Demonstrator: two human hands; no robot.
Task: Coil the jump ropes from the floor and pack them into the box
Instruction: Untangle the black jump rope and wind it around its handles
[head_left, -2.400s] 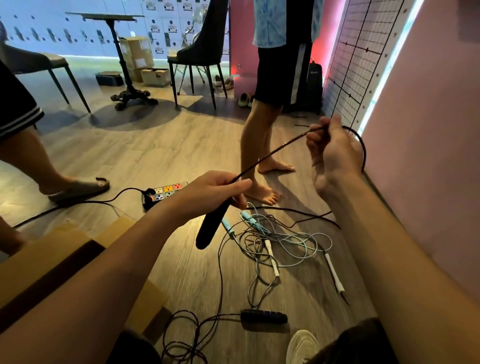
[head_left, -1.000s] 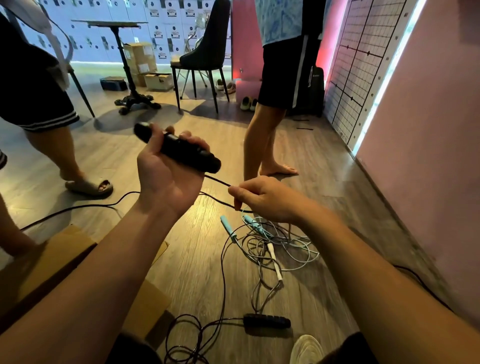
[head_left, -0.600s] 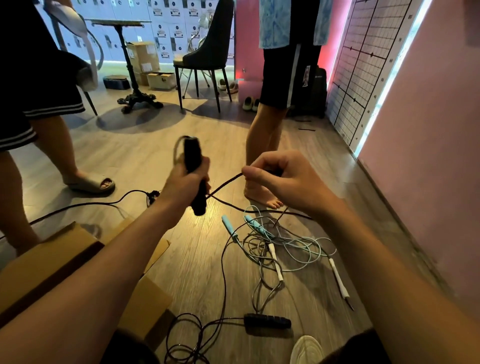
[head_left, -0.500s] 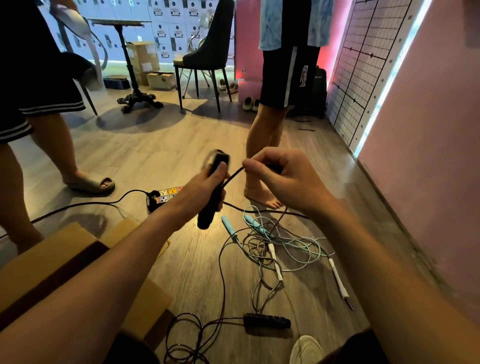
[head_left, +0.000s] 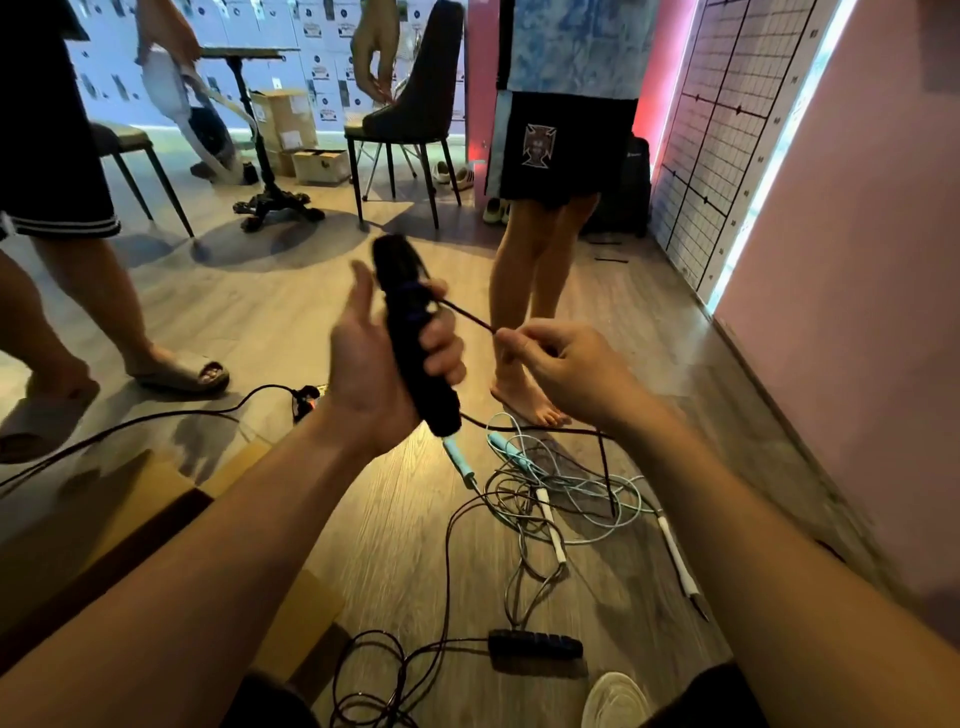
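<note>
Now L grip (head_left: 371, 379) holds handle (head_left: 408, 338) near-upright, top left; R grip (head_left: 563, 366) pinches cord (head_left: 467, 317).

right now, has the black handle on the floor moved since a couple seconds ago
No, the black handle lies where it did on the floor, just below the pale rope tangle.

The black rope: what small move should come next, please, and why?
Probably swing the right hand round the black handle to lay a wrap: the left hand grips it, the right pinches the cord taut, and much cord lies loose below.
</note>
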